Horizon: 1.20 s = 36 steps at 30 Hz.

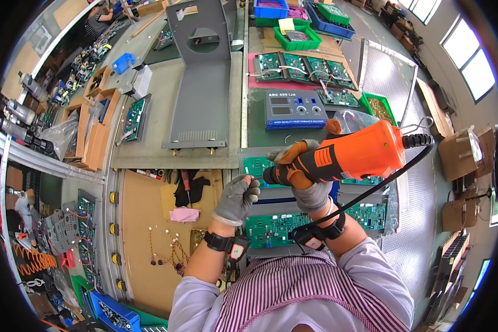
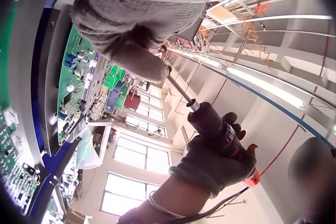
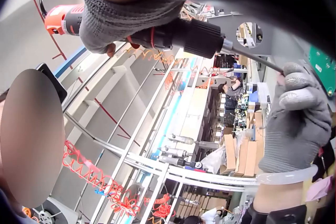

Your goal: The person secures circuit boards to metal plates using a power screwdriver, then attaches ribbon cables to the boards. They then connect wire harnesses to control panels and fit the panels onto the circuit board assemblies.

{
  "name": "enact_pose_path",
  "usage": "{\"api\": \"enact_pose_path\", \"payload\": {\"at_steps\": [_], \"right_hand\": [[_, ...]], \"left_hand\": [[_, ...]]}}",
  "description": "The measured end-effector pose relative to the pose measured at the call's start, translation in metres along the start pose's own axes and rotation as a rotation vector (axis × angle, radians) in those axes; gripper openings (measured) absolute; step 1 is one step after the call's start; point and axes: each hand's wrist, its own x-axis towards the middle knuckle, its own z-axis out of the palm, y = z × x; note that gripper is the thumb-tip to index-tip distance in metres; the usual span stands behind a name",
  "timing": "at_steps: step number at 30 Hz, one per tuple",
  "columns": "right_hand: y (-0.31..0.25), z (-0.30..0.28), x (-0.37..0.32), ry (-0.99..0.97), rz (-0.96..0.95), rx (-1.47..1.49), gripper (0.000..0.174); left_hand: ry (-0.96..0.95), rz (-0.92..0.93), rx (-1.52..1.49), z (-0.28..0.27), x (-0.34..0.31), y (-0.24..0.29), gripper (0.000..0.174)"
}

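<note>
Orange power driver (image 1: 365, 152) is up in the air between the worker (image 1: 299, 288) and the blue-and-grey ARC 400 panel (image 1: 296, 109). Right hand (image 2: 210, 166) has its grip wrapped round the black body, left hand (image 1: 235, 198) pinches the steel bit (image 3: 255, 58) near its tip. Grey knit gloves (image 3: 296, 116) on both. I can also read HIGH QUALITY PERFORMANCE MACHINE on that panel.

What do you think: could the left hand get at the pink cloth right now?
Probably yes: the pink cloth lies near the left hand, and nothing visible covers it or bars the way. But that hand appears to pinch the driver bit, so it would likely have to let go first.
</note>
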Motion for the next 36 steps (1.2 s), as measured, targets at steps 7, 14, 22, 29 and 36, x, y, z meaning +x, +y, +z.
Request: {"api": "enact_pose_path", "payload": {"at_steps": [7,14,22,29,36], "right_hand": [[-0.004,-0.018,-0.003,-0.003,0.007,0.060,0.010],[-0.013,-0.051,0.000,0.004,0.011,0.169,0.021],[0.001,-0.093,0.020,0.328,-0.149,-0.257,0.012],[0.023,-0.120,0.025,0.365,-0.125,-0.322,0.013],[0.028,-0.122,0.026,0.241,-0.067,-0.538,0.020]], "left_hand": [[-0.107,-0.063,-0.003,0.004,0.007,-0.013,0.022],[-0.098,-0.041,0.252,0.031,0.010,-0.020,0.020],[-0.092,0.915,2.196,0.061,0.060,-0.023,0.041],[-0.248,0.467,2.305,0.049,0.080,-0.045,0.059],[-0.243,0.500,2.261,0.046,0.079,-0.043,0.060]]}}
